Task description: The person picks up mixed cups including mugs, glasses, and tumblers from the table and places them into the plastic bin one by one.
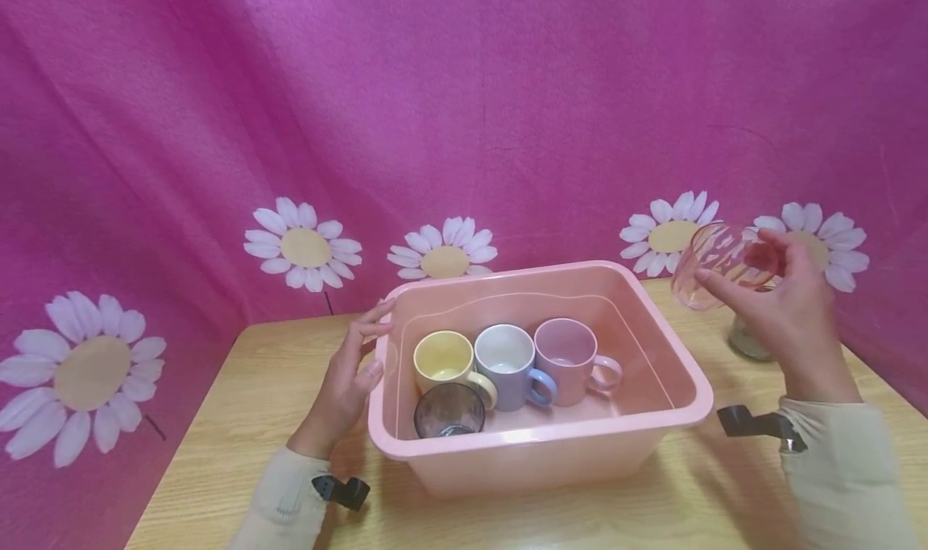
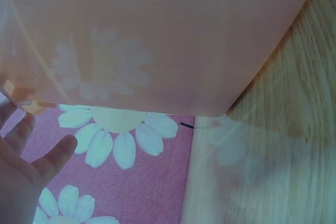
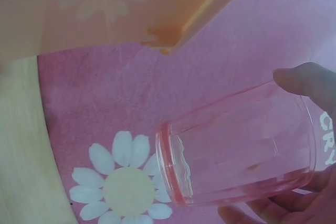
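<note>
In the head view my right hand [image 1: 793, 308] grips a clear pink drinking glass [image 1: 714, 264] above the table, to the right of the tub. Its thumb and fingers hold the glass near one end, and the right wrist view shows the glass [image 3: 239, 150] tilted on its side. My left hand [image 1: 344, 373] rests against the left rim of a pink plastic tub [image 1: 536, 436], fingers extended and nothing gripped. Inside the tub stand a yellow mug [image 1: 444, 357], a blue mug [image 1: 505, 373] and a pink mug [image 1: 565, 365]. A dark smoky glass [image 1: 449, 411] sits in front of the yellow one.
Another glass [image 1: 752, 342], partly hidden behind my right hand, stands on the wooden table [image 1: 239, 405]. A magenta cloth [image 1: 464, 115] with white daisies hangs behind the table. Dark straps with small mounts are worn at both wrists.
</note>
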`<action>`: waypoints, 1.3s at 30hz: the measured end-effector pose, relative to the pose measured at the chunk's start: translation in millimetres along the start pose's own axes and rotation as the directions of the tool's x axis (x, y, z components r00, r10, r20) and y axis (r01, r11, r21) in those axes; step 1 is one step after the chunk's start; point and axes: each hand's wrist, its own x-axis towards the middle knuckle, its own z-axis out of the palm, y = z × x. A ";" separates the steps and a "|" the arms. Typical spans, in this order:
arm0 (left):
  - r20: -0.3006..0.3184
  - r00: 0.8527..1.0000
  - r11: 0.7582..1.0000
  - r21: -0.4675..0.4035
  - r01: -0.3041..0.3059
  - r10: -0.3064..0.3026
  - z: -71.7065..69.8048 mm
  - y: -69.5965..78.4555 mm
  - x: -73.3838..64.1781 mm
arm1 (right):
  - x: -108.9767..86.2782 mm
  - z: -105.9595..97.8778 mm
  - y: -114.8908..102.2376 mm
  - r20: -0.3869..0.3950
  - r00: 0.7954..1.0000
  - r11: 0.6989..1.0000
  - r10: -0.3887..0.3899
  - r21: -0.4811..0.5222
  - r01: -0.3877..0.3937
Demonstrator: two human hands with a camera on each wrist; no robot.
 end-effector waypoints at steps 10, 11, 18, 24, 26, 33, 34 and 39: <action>0.005 1.000 1.000 0.005 0.006 -0.006 0.1 -0.7 0.1 | -3.0 -4.5 -10.1 -0.022 0.999 0.990 -0.035 0.138 0.038; 0.005 1.000 1.000 0.004 0.002 -0.002 -0.2 -1.0 0.9 | -2.6 -5.0 -11.2 -0.023 0.999 0.989 -0.034 0.144 0.037; -0.006 1.000 1.000 0.007 -0.001 0.001 -2.8 1.6 1.8 | -4.5 -7.1 -20.5 -0.041 0.998 0.987 -0.040 0.151 0.046; -0.013 1.000 0.999 -0.030 -0.024 0.024 -1.1 -2.3 1.2 | -14.2 -8.9 -30.7 -0.035 0.998 0.973 -0.051 0.224 0.058; -0.019 0.999 0.998 -0.039 -0.041 0.040 -0.4 -3.2 2.1 | -17.2 -10.7 -34.7 -0.030 0.997 0.968 -0.068 0.241 0.073; -0.019 0.999 0.999 -0.020 -0.031 0.030 -1.2 -0.3 1.9 | -26.0 -14.0 -46.8 0.002 0.990 0.913 -0.138 0.388 0.126; -0.015 1.000 1.000 -0.017 -0.024 0.023 -1.3 0.0 1.7 | -27.2 -14.3 -47.9 0.010 0.989 0.902 -0.145 0.412 0.128; 0.000 1.000 1.000 -0.009 0.002 -0.002 -1.1 1.8 1.7 | -31.3 -13.9 -50.9 0.017 0.984 0.862 -0.178 0.485 0.148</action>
